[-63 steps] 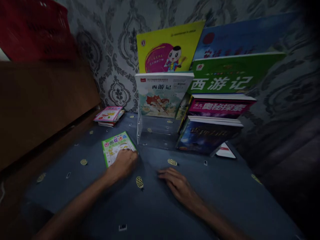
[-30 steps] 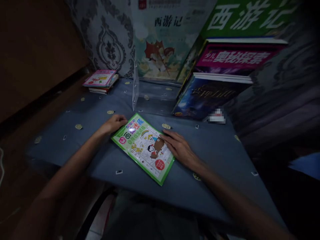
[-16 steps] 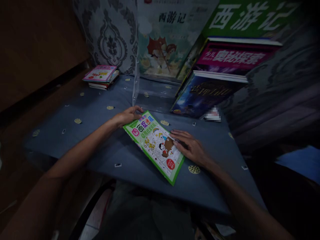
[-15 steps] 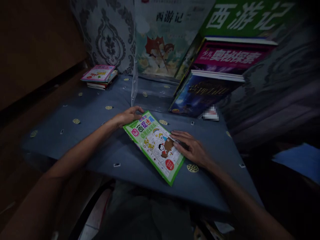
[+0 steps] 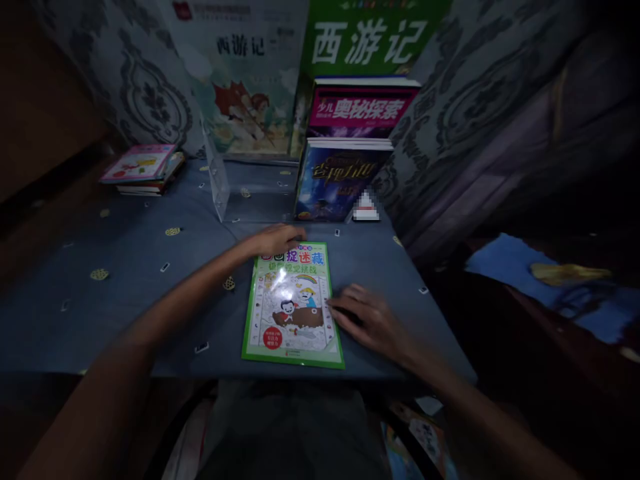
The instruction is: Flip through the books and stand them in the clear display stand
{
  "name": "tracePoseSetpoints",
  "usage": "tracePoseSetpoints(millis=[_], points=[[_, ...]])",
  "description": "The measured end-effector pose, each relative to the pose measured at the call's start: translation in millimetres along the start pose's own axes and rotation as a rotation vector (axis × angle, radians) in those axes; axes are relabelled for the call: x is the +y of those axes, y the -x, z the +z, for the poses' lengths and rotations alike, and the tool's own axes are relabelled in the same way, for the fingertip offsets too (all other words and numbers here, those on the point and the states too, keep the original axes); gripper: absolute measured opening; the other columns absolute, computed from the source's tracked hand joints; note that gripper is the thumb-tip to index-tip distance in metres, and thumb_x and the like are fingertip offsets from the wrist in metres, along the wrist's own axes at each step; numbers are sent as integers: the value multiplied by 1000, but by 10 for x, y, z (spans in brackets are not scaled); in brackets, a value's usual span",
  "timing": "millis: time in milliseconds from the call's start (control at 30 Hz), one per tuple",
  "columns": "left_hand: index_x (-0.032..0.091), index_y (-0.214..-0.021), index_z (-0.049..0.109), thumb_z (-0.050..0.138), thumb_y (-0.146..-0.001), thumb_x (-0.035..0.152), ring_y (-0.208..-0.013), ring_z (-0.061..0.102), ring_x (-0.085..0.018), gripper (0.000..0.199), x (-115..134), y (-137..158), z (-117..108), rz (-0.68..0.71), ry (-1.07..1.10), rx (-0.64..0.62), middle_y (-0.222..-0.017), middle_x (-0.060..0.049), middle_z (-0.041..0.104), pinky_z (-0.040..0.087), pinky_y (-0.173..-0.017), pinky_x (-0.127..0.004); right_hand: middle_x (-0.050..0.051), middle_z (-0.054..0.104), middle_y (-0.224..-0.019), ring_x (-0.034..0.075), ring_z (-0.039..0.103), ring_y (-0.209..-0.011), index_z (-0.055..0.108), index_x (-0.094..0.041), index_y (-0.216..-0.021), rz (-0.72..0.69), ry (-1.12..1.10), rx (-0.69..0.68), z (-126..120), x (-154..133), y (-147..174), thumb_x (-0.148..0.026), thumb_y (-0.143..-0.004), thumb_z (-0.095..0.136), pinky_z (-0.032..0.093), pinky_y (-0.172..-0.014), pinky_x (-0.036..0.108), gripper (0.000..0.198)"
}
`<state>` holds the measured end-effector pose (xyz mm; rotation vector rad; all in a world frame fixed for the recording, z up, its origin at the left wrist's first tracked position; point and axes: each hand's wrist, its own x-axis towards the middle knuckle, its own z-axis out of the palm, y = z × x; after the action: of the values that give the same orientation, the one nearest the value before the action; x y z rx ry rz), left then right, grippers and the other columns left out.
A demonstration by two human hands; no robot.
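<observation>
A children's picture book [image 5: 295, 307] with a green border and a cartoon scene on its cover lies flat on the table in front of me. Across its top left edge rests my left hand [image 5: 277, 241], fingers stretched out and covering part of the title. My right hand [image 5: 367, 319] is beside the book's right edge, slightly blurred. Its fingers are apart and the fingertips reach to the cover's margin. Neither hand is wrapped round the book.
Behind stands a clear acrylic holder [image 5: 216, 177] with a large pale book [image 5: 235, 87], a green book [image 5: 370, 47], a magenta book [image 5: 360, 110] and a dark blue book [image 5: 340, 183]. A small stack of books [image 5: 143, 167] lies at the table's back left. Blue cloth [image 5: 505, 263] lies to the right.
The book has turned from slanted to nearly square with me. My left hand stays at its top edge; my right hand has come off the cover to the right edge. My view has swung right.
</observation>
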<state>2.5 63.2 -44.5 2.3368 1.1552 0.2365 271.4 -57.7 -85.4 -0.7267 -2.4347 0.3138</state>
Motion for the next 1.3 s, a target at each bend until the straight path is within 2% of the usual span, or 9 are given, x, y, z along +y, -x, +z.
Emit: tracePoseSetpoints(millis=[133, 233, 333, 400, 500, 633, 900, 1067, 1300], points=[[18, -121, 61, 47, -95, 18, -116, 57, -26, 29, 74, 379, 178, -53, -217, 210, -123, -11, 61, 44, -105, -40, 7, 67, -79, 22, 63, -76, 72, -19, -91, 13, 61, 16, 48, -6, -236, -24, -103, 47, 56, -75, 39, 28], [19, -128, 56, 38, -97, 15, -116, 58, -26, 36, 69, 754, 325, -171, -253, 340, -121, -12, 61, 46, -104, -42, 12, 72, -106, 25, 66, -104, 71, -19, -110, -28, 17, -81, 197, -89, -565, -23, -103, 46, 55, -95, 45, 26], [15, -137, 47, 38, -98, 19, -122, 57, -27, 40, -13, 1021, 484, -178, -168, 434, -124, -15, 62, 46, -108, -45, 17, 61, -140, 28, 53, -135, 60, -13, -134, -80, -5, -204, 419, -178, -916, -22, -96, 55, 45, -114, 48, 39], [15, -142, 40, 37, -99, 20, -130, 54, -26, 44, -80, 1107, 572, -141, -102, 481, -135, -16, 59, 45, -112, -46, 22, 53, -149, 31, 43, -145, 53, -5, -140, -80, -21, -287, 563, -205, -1096, -23, -92, 60, 38, -121, 49, 51], [16, -145, 36, 35, -99, 20, -134, 54, -24, 46, -139, 1130, 635, -109, -86, 512, -141, -17, 58, 44, -114, -46, 24, 46, -155, 30, 36, -151, 49, -3, -143, -42, 8, -338, 704, -189, -1225, -17, -95, 51, 30, -125, 51, 50], [16, -143, 39, 37, -98, 20, -127, 57, -27, 45, -125, 1094, 613, -94, -153, 510, -135, -17, 62, 47, -109, -50, 24, 44, -157, 29, 35, -152, 47, -3, -146, 49, 41, -294, 708, -82, -1139, -25, -103, 45, 30, -126, 48, 49], [16, -139, 45, 36, -100, 24, -119, 58, -29, 42, -71, 1089, 564, -139, -175, 470, -129, -17, 64, 49, -104, -51, 21, 54, -150, 31, 47, -145, 53, -11, -144, 191, 125, -128, 395, 259, -620, -31, -102, 50, 34, -122, 57, 47], [18, -136, 51, 35, -102, 27, -127, 55, -29, 40, -96, 1090, 579, -118, -215, 478, -129, -13, 67, 46, -110, -52, 16, 63, -143, 30, 57, -135, 62, -18, -136, 238, 134, -50, 276, 388, -515, -28, -100, 51, 33, -120, 61, 39], [18, -134, 60, 38, -103, 34, -145, 44, -30, 41, -118, 1062, 519, -76, -288, 410, -143, -11, 63, 37, -119, -55, 10, 69, -136, 27, 63, -128, 64, -19, -135, 289, -9, -64, 177, 524, -566, -22, -99, 47, 36, -116, 59, 40]])
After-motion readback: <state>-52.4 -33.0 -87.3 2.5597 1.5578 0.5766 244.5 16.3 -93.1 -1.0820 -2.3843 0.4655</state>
